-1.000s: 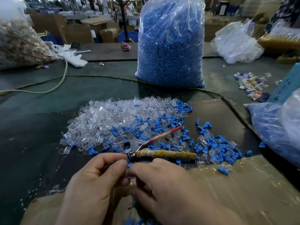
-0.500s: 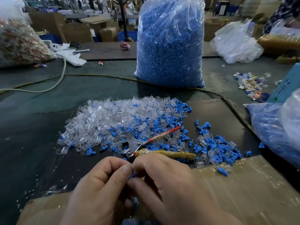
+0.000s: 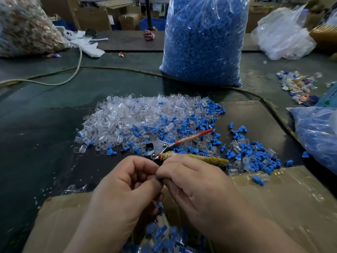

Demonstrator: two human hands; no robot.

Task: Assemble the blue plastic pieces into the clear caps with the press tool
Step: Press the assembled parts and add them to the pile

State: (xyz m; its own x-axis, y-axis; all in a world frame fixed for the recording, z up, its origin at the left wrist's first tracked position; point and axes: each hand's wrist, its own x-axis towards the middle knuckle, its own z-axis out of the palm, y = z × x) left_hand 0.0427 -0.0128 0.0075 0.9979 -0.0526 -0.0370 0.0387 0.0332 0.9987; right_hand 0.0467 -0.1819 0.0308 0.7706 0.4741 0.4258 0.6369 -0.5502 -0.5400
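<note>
Left hand [image 3: 127, 185] and right hand [image 3: 197, 183] shifted toward 12 o'clock. Fingertips now closed together on a small piece [image 3: 160, 178], and right knuckles overlap the yellow handle of the press tool [image 3: 163, 145].

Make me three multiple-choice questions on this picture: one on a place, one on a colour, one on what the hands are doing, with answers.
1. Where does the tall bag of blue pieces stand?
A) behind the pile of clear caps
B) in the person's lap
C) under the table

2. What colour is the press tool's thin upper handle?
A) green
B) red
C) white

3. What are the left hand and right hand doing?
A) lying flat on the table
B) lifting the bag
C) pinching a small piece between their fingers

Answers: 1 A, it rises beyond the caps; 2 B, the handle shows red; 3 C, both hands' fingers meet on it.
</note>
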